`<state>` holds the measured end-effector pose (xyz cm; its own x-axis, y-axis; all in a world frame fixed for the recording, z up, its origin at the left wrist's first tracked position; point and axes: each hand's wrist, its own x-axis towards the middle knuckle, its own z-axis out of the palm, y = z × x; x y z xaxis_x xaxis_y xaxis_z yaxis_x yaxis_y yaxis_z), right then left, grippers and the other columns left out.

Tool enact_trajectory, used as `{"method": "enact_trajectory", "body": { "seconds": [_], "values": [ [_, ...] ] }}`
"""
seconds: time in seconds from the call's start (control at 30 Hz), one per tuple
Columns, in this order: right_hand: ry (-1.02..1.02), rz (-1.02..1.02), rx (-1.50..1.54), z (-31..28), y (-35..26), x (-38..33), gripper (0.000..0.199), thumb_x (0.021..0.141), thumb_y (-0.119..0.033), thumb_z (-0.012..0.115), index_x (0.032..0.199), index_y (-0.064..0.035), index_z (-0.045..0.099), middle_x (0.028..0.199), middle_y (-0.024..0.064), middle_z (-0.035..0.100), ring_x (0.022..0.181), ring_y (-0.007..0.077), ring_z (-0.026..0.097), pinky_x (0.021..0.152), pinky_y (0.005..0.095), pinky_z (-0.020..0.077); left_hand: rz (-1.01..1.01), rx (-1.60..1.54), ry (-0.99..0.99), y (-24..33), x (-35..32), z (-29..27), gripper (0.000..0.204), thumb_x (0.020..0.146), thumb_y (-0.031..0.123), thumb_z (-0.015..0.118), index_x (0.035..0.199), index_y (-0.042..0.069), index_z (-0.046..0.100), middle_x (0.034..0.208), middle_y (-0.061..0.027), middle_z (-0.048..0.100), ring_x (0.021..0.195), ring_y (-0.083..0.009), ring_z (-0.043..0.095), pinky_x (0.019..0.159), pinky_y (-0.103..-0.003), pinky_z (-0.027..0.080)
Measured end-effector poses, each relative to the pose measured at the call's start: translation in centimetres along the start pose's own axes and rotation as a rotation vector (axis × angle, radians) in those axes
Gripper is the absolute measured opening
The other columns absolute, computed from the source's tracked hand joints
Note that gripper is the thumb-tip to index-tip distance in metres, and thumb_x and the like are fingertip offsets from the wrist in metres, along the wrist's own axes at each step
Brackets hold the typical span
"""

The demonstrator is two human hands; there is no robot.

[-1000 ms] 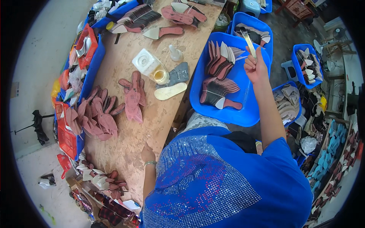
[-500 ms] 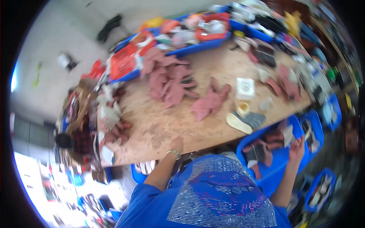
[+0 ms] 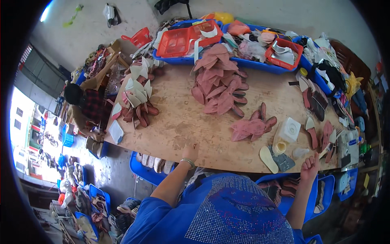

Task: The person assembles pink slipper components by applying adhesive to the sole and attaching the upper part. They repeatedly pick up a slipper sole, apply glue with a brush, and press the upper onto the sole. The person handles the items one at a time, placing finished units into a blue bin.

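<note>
My left hand [image 3: 189, 152], a bracelet on its wrist, rests at the near edge of the wooden table [image 3: 170, 134]; its fingers blur into the wood. My right hand [image 3: 310, 167] is raised by the near right edge with fingers curled and the index finger up; whatever they may hold is hidden. Close to it are a small clear bottle [image 3: 300, 152], an open jar of yellowish liquid [image 3: 279, 147], a white square container [image 3: 289, 130], a cream sole-shaped piece [image 3: 268, 159] and a grey piece [image 3: 285, 162]. Pink shoe pieces [image 3: 252, 128] lie farther in.
A large heap of pink shoe pieces [image 3: 219, 81] covers the table's middle back. Pink and white pieces [image 3: 138, 93] line the left side. Red baskets [image 3: 172, 42] and blue bins [image 3: 260, 65] stand behind. Another person [image 3: 91, 103] works at the left. Blue bins [image 3: 146, 173] sit below.
My view has swung, so the table's contents sit differently in the picture. My right hand's fingers, more extended before, are now curled. My left hand stays at the table's near edge.
</note>
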<state>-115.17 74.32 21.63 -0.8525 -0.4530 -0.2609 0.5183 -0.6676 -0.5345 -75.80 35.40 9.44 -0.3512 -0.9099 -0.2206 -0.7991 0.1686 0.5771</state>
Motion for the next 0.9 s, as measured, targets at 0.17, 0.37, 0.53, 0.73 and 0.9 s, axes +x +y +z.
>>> {"method": "enact_trajectory", "body": {
  "seconds": [0.17, 0.37, 0.53, 0.73, 0.9],
  "values": [
    [0.030, 0.133, -0.011, 3.9, 3.5, 2.0, 0.013, 0.100, -0.020, 0.047, 0.106, -0.0107, 0.054, 0.063, -0.0047, 0.031, 0.047, 0.0055, 0.027, 0.038, 0.0205, 0.0250, -0.094, -0.427, -0.099, 2.0, 3.9, -0.6, 0.028, 0.087, 0.026, 0.060, 0.105, 0.003, 0.062, 0.078, -0.0073, 0.065, 0.068, -0.0161, 0.063, 0.061, -0.028, 0.050],
    [-0.026, 0.135, -0.020, 7.0, 6.1, 2.9, 0.019, 0.101, -0.020, 0.045, 0.115, -0.0100, 0.053, 0.065, -0.0040, 0.033, 0.049, 0.0055, 0.029, 0.039, 0.0199, 0.0261, -0.258, -0.854, -0.281, 8.0, 9.4, 1.2, 0.030, 0.085, 0.015, 0.063, 0.112, 0.005, 0.057, 0.080, 0.0001, 0.059, 0.066, -0.0101, 0.056, 0.056, -0.023, 0.045],
    [0.063, 0.131, -0.030, 10.2, 8.2, 1.1, 0.015, 0.101, -0.020, 0.046, 0.109, -0.0109, 0.054, 0.064, -0.0048, 0.031, 0.047, 0.0049, 0.027, 0.039, 0.0202, 0.0244, -0.346, -1.062, -0.464, 9.1, 13.8, 5.3, 0.020, 0.086, 0.017, 0.064, 0.102, 0.009, 0.055, 0.077, 0.0013, 0.053, 0.066, -0.0101, 0.051, 0.057, -0.024, 0.042],
    [0.125, 0.069, -0.044, 9.8, 8.4, -1.2, 0.015, 0.100, -0.019, 0.047, 0.110, -0.0112, 0.054, 0.063, -0.0052, 0.030, 0.048, 0.0049, 0.027, 0.039, 0.0199, 0.0238, -0.434, -1.267, -0.654, 11.4, 15.7, 6.7, 0.017, 0.090, 0.023, 0.063, 0.097, 0.011, 0.053, 0.081, -0.0010, 0.057, 0.069, -0.0109, 0.052, 0.062, -0.024, 0.044],
    [0.214, 0.012, -0.038, 9.9, 9.2, -2.9, 0.015, 0.100, -0.018, 0.048, 0.110, -0.0107, 0.055, 0.063, -0.0049, 0.029, 0.048, 0.0052, 0.026, 0.039, 0.0203, 0.0231, -0.370, -1.232, -0.610, 11.0, 16.3, 6.5, 0.015, 0.093, 0.024, 0.061, 0.095, 0.010, 0.056, 0.079, -0.0024, 0.063, 0.062, -0.0088, 0.053, 0.058, -0.022, 0.046]
  ]
}}
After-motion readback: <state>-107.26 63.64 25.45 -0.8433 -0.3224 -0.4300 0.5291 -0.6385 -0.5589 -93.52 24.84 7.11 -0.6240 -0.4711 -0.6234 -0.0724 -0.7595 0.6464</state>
